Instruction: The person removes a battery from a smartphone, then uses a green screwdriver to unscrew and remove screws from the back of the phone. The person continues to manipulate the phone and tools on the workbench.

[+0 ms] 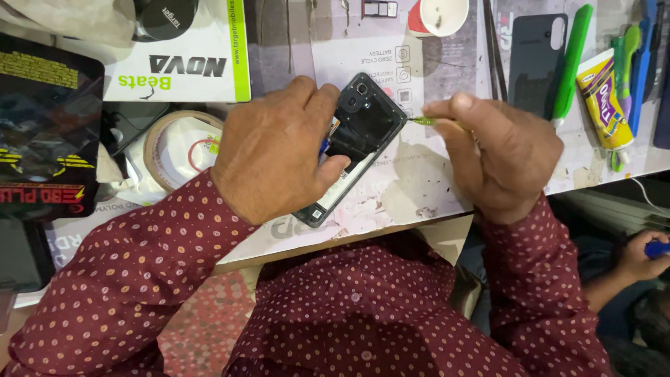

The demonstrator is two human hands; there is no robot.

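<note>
Head view: a pale, scuffed tabletop (pixel 419 188), its mat printed with faded icons and stained in patches, runs across the upper frame; its front edge cuts diagonally above the person's lap. The sleeves are maroon cloth with small pale dots.

On it lie a flat white box (pixel 188 63) with a green stripe, a roll of tan tape (pixel 183 146), a glossy black packet (pixel 45 132), a white paper cup (pixel 440 15) with a red side, a dark matte back cover (pixel 536 59), a green plastic tool (pixel 572 59), and a yellow glue tube (pixel 606 101).

The phone (pixel 363 129), a dark slab with rounded corners and a glossy black back, lies slantwise near the table's middle. The left hand (pixel 276 150) clamps it from the left, thumb and fingers pressed over its lower half. The right hand (pixel 502 153) is clenched around a thin yellow-green pick (pixel 429 121), whose tip touches the phone's right edge.

At far right, another person's hand (pixel 638 255) holds something blue.
</note>
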